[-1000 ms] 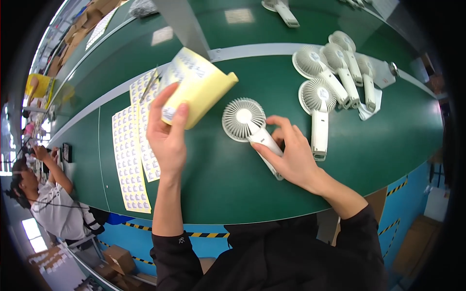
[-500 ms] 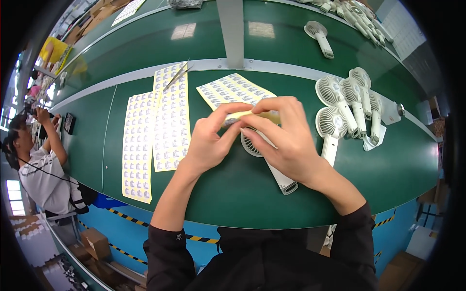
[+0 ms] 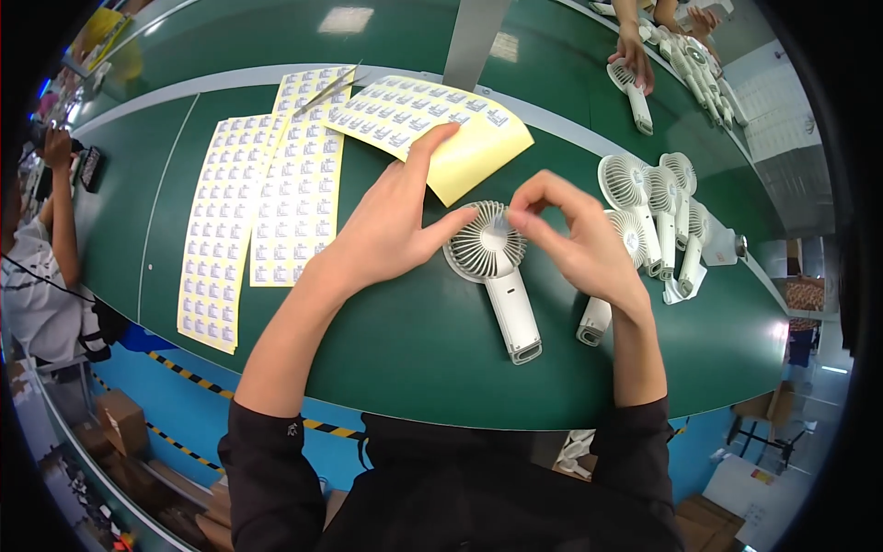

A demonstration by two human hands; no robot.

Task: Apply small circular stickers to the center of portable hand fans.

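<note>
A white handheld fan lies on the green table in front of me, its round grille toward the far side. My right hand pinches a small clear-looking sticker over the grille. My left hand has its index finger on top of a yellow-backed sticker sheet, with the other fingers hidden beneath it. The sheet curves up off the table. My left thumb stretches out to the grille's edge, apart from the index finger.
Two more sticker sheets lie at left, with tweezers on their far end. Several white fans are grouped at right, and one fan's handle shows beside my right wrist. Across the metal divider, a co-worker's hand touches another fan.
My hands have moved apart; the sheet, bent between them before, now spreads out at the left hand. The right hand has a sticker over the fan. A co-worker's hand has appeared at the far right.
</note>
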